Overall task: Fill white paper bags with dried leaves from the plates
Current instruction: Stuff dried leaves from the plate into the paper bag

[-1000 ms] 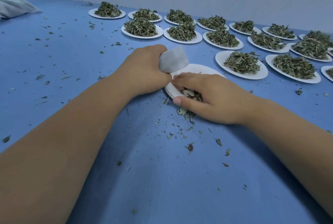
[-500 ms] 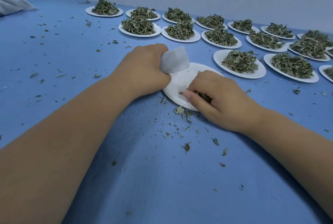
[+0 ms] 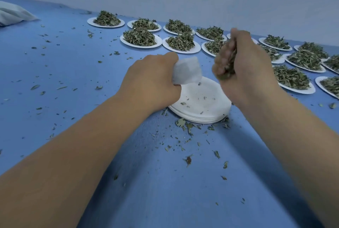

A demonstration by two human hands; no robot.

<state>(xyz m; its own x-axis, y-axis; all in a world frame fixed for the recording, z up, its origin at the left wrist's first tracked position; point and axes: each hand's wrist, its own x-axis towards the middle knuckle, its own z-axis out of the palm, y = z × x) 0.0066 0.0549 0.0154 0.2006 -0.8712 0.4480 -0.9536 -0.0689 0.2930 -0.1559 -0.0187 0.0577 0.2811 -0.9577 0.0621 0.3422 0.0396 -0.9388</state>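
Observation:
My left hand [image 3: 150, 83] grips a small white paper bag [image 3: 187, 71] above the left rim of a stack of white paper plates [image 3: 203, 106]. Only a few crumbs lie on the top plate. My right hand [image 3: 244, 66] is raised to the right of the bag, its fingers closed around a clump of dried leaves [image 3: 226, 62]. The clump hangs just right of the bag's upper corner, not touching it. Several plates heaped with dried leaves [image 3: 140, 38] stand in rows behind.
Loose leaf bits [image 3: 187, 128] are scattered on the blue cloth [image 3: 73, 73] in front of the plate stack and off to the left. A pale bundle [image 3: 12, 15] lies at the far left. A white wall runs close behind the plate rows.
My right hand has lifted off the plate with the gathered leaves and risen up beside the bag. The left hand keeps its hold on the bag. The top plate now shows nearly bare.

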